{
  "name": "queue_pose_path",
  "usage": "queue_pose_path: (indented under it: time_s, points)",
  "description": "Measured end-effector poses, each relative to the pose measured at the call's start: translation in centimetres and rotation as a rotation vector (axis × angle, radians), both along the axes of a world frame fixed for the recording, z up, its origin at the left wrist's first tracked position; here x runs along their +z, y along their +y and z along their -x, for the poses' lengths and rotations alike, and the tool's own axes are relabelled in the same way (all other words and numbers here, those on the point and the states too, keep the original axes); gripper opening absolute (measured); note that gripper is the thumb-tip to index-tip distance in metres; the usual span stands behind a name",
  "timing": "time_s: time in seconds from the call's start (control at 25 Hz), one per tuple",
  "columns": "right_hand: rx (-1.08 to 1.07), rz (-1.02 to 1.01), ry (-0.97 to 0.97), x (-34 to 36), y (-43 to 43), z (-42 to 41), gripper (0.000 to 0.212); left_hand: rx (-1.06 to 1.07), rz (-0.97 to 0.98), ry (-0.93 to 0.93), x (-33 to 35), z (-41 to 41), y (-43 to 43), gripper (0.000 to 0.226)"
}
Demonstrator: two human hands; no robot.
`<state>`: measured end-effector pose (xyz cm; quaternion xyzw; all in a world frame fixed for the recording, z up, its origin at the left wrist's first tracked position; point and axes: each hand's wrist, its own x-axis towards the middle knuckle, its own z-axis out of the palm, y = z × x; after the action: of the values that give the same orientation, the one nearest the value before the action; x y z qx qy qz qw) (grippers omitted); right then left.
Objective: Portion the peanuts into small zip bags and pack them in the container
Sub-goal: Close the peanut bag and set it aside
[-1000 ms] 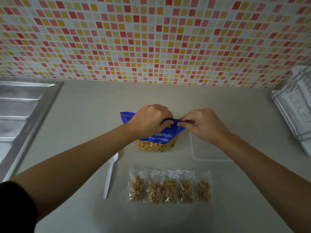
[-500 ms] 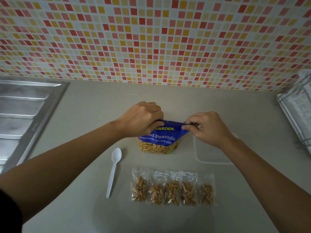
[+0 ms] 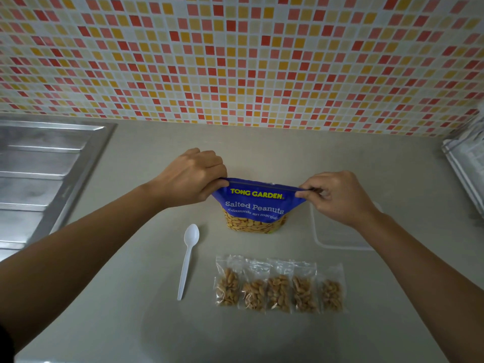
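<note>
Blue film on the peanut bag looks thin, soft and a little slick, so you do well to take it by the stiffer top strip, where it will not crumple. It stands upright mid-desk, bottom-heavy with nuts and probably steady. Your left hand pinches the top left corner, fingers curled and knuckles up. Your right hand pinches the top right corner, and the edge is stretched taut between them. Five filled small bags lie in a row nearer you, light and floppy. The clear container sits just right of the bag, partly hidden by your right wrist.
</note>
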<state>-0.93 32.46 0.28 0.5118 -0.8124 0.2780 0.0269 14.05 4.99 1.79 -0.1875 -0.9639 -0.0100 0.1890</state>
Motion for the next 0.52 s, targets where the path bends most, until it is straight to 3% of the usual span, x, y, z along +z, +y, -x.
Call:
queue_pose_path:
  time_s: [0.2, 0.28, 0.4, 0.52]
  points:
    - [0.014, -0.041, 0.045, 0.6, -0.5, -0.1, 0.018, 0.012, -0.029, -0.02, -0.4, -0.7, -1.0, 0.037]
    - [-0.012, -0.061, 0.063, 0.9, -0.9, -0.3, 0.019, 0.129, -0.192, -0.026, -0.8, -0.8, -1.1, 0.037]
    - [-0.188, 0.025, -0.109, -0.1, -0.8, -2.0, 0.019, 0.523, -0.761, -0.103, -3.0, -1.9, 0.7, 0.031]
    - [-0.469, 0.241, -0.746, -2.7, -0.6, -5.5, 0.069, 0.738, -1.407, -0.277, -5.7, -3.3, 4.4, 0.036]
